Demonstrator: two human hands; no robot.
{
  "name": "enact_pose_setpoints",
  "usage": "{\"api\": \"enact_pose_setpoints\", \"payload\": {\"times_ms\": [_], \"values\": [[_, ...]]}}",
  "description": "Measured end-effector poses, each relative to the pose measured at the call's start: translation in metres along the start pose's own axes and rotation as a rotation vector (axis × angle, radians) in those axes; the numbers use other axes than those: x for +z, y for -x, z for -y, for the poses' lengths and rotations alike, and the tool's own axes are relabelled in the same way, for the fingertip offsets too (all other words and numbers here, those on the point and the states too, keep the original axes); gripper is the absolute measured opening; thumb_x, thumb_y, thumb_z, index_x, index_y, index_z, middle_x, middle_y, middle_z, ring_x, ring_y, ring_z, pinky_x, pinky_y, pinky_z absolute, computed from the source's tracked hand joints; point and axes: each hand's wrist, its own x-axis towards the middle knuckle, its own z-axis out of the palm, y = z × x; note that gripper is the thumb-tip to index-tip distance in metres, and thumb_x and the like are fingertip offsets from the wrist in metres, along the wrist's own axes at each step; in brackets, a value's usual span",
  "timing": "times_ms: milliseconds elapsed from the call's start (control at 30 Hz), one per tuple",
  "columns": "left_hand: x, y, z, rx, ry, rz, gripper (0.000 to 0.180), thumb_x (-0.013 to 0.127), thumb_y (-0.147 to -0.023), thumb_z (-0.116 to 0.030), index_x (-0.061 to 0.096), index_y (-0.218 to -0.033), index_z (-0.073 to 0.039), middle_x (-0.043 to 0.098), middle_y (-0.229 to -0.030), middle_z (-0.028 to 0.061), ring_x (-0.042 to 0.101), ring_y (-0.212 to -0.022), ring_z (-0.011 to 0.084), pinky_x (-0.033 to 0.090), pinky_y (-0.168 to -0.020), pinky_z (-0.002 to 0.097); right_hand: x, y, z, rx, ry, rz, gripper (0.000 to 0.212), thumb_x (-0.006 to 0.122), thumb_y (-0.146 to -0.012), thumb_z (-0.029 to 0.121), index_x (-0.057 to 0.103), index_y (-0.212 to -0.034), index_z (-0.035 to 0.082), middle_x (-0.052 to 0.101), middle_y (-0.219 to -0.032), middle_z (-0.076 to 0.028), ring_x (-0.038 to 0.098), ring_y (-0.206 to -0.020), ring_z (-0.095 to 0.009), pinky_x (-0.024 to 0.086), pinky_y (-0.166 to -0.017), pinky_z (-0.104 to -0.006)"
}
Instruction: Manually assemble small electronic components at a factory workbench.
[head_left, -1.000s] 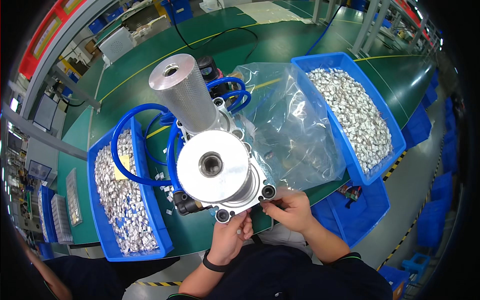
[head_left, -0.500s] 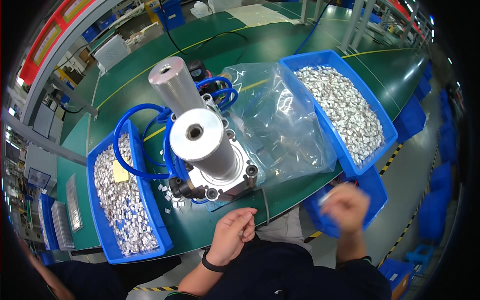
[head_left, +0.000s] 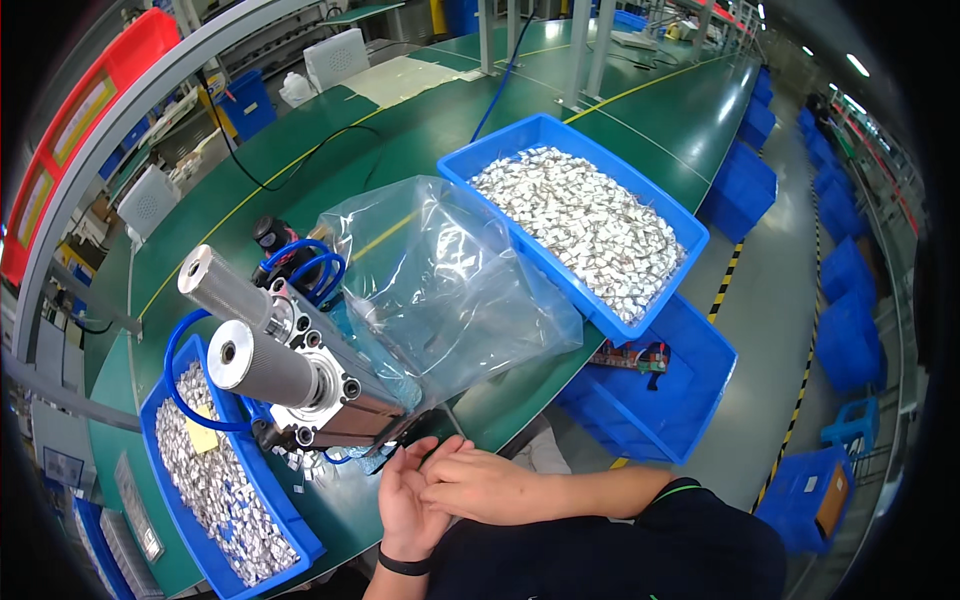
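My left hand (head_left: 408, 502), with a black band at its wrist, is turned palm up at the table's front edge, fingers apart and slightly curled. My right hand (head_left: 487, 487) reaches across from the right, its fingers bent together over the left palm and touching it. Whatever its fingertips hold, if anything, is hidden. Just beyond both hands stands a pneumatic device with two knurled metal cylinders (head_left: 268, 368) and blue hoses (head_left: 182, 385). Small white pieces (head_left: 305, 463) lie loose at its base.
Blue trays of small white pieces stand at the left (head_left: 312, 553) and at the right (head_left: 690, 262). A clear plastic bag (head_left: 450, 300) lies between the device and the right tray. Below the table edge is a blue bin (head_left: 640, 415) with a reddish item inside.
My right hand has come from over the right-hand bin to my left hand. My left hand has gone from closed fingers to an opened palm. The view has turned to the right.
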Motion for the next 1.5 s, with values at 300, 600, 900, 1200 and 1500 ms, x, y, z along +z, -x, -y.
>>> {"api": "enact_pose_setpoints", "payload": {"times_ms": [300,600,900,1200,1500], "values": [[-0.007,0.014,0.003,0.235,-0.238,-0.051,0.019,0.052,-0.097,-0.007,0.061,-0.108,0.005,0.065,-0.100,0.0155,0.063,-0.092,0.0234,0.052,-0.084,0.0361,-0.021,-0.008,-0.010,0.455,-0.601,-0.195,0.026,0.067,-0.089,0.012,0.055,-0.108,-0.001,0.068,-0.088,-0.011,0.068,-0.074,-0.017,0.054,-0.065,-0.0298],[-0.019,0.012,-0.004,0.232,-0.378,-0.038,0.020,0.056,-0.097,-0.009,0.060,-0.113,0.003,0.065,-0.098,0.0136,0.064,-0.084,0.0221,0.054,-0.078,0.0348,-0.019,-0.001,-0.026,0.473,-0.845,-0.227,0.014,0.061,-0.092,-0.002,0.058,-0.105,-0.007,0.067,-0.089,-0.014,0.068,-0.079,-0.016,0.057,-0.065,-0.0269],[-0.029,0.003,-0.004,0.282,-0.402,-0.086,0.014,0.053,-0.098,-0.007,0.059,-0.106,0.001,0.063,-0.096,0.0119,0.063,-0.082,0.0213,0.055,-0.074,0.0359,-0.015,-0.003,-0.039,0.233,-0.828,-0.309,0.013,0.061,-0.091,-0.001,0.065,-0.102,-0.006,0.068,-0.089,-0.012,0.069,-0.078,-0.014,0.056,-0.065,-0.0255],[-0.033,-0.002,-0.001,0.288,-0.417,-0.120,0.014,0.050,-0.099,-0.008,0.057,-0.104,0.003,0.061,-0.092,0.0137,0.062,-0.078,0.0210,0.057,-0.068,0.0354,-0.013,-0.019,-0.046,0.265,-0.648,-0.265,0.014,0.063,-0.089,-0.001,0.067,-0.101,-0.005,0.069,-0.089,-0.012,0.070,-0.076,-0.015,0.055,-0.066,-0.0256],[-0.032,-0.002,-0.002,0.274,-0.454,-0.121,0.016,0.050,-0.100,-0.010,0.057,-0.102,0.004,0.060,-0.093,0.0133,0.061,-0.080,0.0194,0.058,-0.068,0.0354,-0.008,-0.025,-0.053,0.324,-0.723,-0.280,0.012,0.063,-0.089,0.000,0.067,-0.099,-0.004,0.069,-0.084,-0.010,0.068,-0.074,-0.014,0.053,-0.066,-0.0260]]}}
